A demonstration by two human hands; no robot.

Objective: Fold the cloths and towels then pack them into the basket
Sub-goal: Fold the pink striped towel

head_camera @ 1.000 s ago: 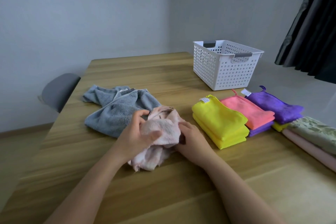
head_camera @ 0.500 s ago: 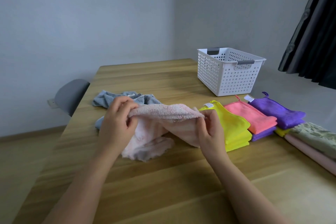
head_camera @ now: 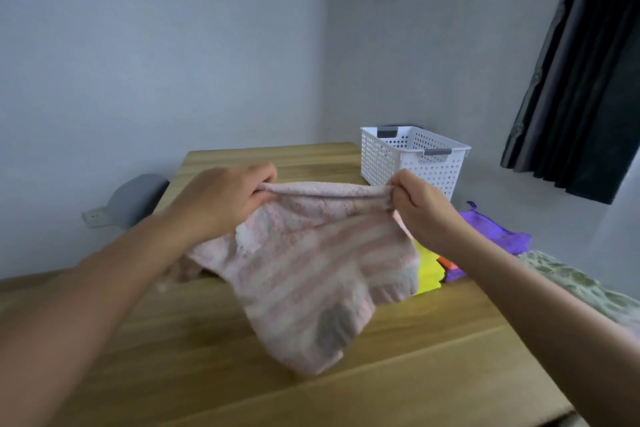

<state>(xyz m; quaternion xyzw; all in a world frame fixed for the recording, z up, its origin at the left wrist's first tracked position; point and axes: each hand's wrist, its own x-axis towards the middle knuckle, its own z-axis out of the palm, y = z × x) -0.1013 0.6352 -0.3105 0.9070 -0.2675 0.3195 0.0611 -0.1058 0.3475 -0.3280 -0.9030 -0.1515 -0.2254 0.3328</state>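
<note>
Both hands pinch the top edge of a pink towel: the left hand grips its 9 o'clock corner and the right hand its 3 o'clock corner. The cloth hangs between and below them over the wooden surface; whether its blurred lower end touches is unclear. At 12 o'clock from the right hand stands a white perforated basket. At 4 o'clock lie a yellow cloth and a purple cloth.

Wooden table carried a white basket, just beyond the right hand. Below and right of that hand lay a yellow cloth, orange cloth and purple cloth, close together. Patterned cloth lay farther right.
</note>
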